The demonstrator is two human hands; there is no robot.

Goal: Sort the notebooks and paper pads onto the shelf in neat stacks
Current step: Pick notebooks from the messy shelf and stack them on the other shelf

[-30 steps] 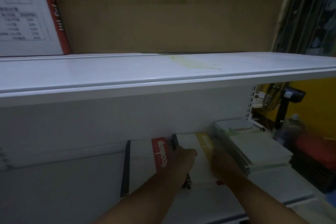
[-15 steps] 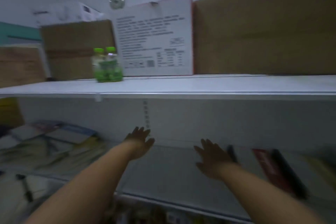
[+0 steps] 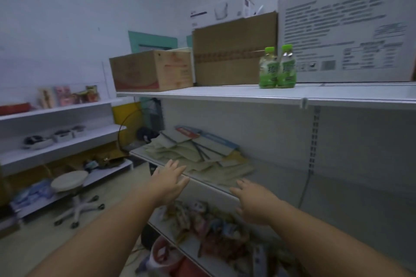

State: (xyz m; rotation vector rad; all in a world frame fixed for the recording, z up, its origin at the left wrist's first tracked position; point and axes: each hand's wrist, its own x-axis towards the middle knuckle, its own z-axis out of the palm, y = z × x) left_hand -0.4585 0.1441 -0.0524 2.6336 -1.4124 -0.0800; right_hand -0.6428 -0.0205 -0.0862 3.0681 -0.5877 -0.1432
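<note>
Forearms: both were stretched forward from the lower edge of the view, level with each other and well apart.

Left hand [image 3: 167, 181]: empty, palm down, fingers straight and fanned, held at the front edge of the middle shelf [image 3: 202, 181]. Contact could not be told.

Right hand [image 3: 254, 202]: empty, palm down, fingers spread and relaxed, held just short of the same edge and nothing pinched.

Judgement: both were opened wide to gather a broad, flat load, not a single item.

Notebooks and paper pads [image 3: 198, 153]: they lay on the middle shelf just beyond the fingertips, in a loose, overlapping heap with covers at mixed angles. They were unsorted, probably dumped there pending stacking.

Upper shelf [image 3: 225, 93]: it bore two green bottles [image 3: 277, 67] near its front, with cardboard boxes [image 3: 234, 51] behind.
</note>
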